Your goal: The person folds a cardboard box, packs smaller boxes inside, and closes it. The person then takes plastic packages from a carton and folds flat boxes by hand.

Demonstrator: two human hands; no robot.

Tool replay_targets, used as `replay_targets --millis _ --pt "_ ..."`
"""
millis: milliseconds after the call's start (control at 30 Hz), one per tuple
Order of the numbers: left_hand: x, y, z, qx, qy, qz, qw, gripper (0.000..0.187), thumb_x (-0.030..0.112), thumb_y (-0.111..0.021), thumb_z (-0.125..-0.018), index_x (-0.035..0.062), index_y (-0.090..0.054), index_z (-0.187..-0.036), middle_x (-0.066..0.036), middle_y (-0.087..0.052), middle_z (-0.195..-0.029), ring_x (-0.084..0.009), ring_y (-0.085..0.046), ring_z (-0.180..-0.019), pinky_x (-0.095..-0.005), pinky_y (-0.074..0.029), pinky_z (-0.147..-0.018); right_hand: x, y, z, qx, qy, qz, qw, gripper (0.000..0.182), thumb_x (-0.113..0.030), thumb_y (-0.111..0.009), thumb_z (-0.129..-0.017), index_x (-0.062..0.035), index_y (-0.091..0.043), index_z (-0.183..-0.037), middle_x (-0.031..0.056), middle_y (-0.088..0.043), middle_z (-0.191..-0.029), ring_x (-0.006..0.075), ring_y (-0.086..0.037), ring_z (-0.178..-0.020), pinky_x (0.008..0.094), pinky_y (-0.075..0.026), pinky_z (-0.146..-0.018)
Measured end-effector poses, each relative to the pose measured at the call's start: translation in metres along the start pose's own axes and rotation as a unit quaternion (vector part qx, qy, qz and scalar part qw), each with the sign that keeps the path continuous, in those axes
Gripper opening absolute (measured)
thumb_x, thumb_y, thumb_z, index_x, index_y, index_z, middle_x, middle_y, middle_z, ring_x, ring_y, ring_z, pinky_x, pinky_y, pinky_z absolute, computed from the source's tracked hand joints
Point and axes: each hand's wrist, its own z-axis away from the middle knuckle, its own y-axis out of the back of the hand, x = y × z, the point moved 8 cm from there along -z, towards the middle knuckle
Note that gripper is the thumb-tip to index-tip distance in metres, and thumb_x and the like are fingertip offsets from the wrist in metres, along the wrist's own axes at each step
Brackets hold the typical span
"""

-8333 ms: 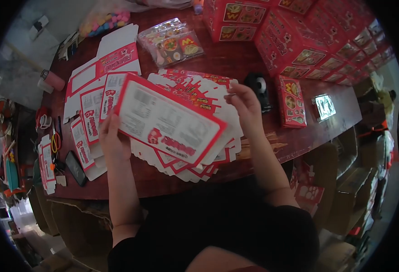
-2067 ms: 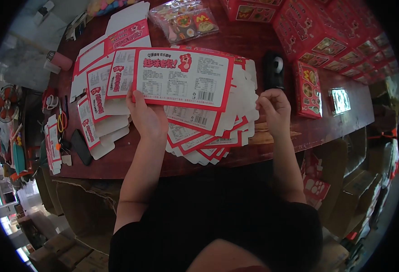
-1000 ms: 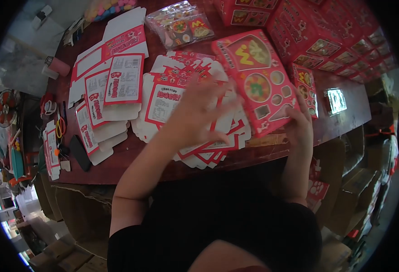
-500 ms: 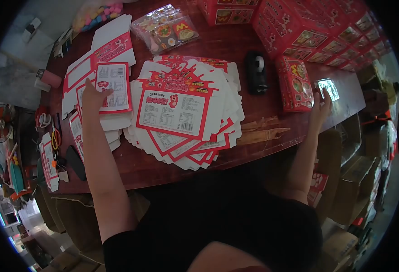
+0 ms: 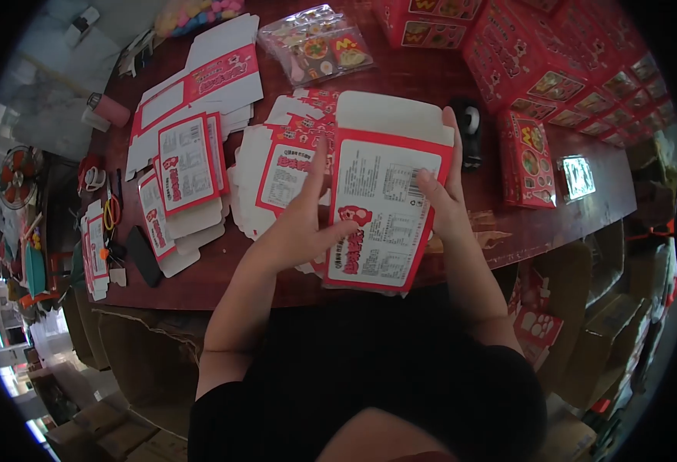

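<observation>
Between my two hands is a stack of flat red and white cartons point(image 5: 381, 208), its printed side up and a white flap at the far end. My left hand point(image 5: 307, 223) grips its left edge, thumb on top. On the right edge my right hand point(image 5: 447, 189) holds it, thumb across the print. Just left of the held stack lies a fanned pile of similar cartons point(image 5: 284, 165), partly covered by it. Farther left is another pile of flat cartons point(image 5: 187, 165).
A black tape dispenser point(image 5: 469, 135) stands behind my right hand. To its right is a closed red box point(image 5: 527, 158), with stacked red boxes point(image 5: 554, 69) beyond. Clear packets point(image 5: 319, 50) lie at the back. Scissors point(image 5: 112, 212) and a dark flat object point(image 5: 145, 256) are at left.
Both hands have come from the sides to the middle and taken hold of cartons from the central pile. The held stack is turned upright and raised; the view has shifted slightly.
</observation>
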Motion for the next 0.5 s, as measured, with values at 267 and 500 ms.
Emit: replay_targets --millis 267,500 --pt "-0.067 0.008 -0.002 0.141 0.054 0.126 0.981 0.050 0.018 -0.067 -0.082 0.0048 -0.040 -0.122 -0.013 -0.047 -0.115 -0.0194 -0.054 -0.097 -0.0277 -0.047 -0.079 0.050 0.002 0.006 -0.053 -0.049 0.209 0.975 0.033 -0.023 -0.052 -0.093 -0.0043 -0.047 -0.119 0.0110 -0.041 -0.128 0.0195 -0.042 -0.117 0.0320 -0.035 -0.098" --pt "-0.047 0.012 0.010 0.301 -0.174 0.058 0.936 0.031 0.013 -0.066 -0.084 0.0046 -0.047 -0.107 -0.010 -0.053 -0.105 -0.0175 -0.059 -0.086 -0.0250 -0.047 -0.076 0.046 0.009 0.014 0.052 0.076 0.150 0.984 0.020 -0.005 -0.061 -0.084 -0.0015 -0.055 -0.103 0.0105 -0.053 -0.112 0.0185 -0.052 -0.103 0.0294 -0.040 -0.091"
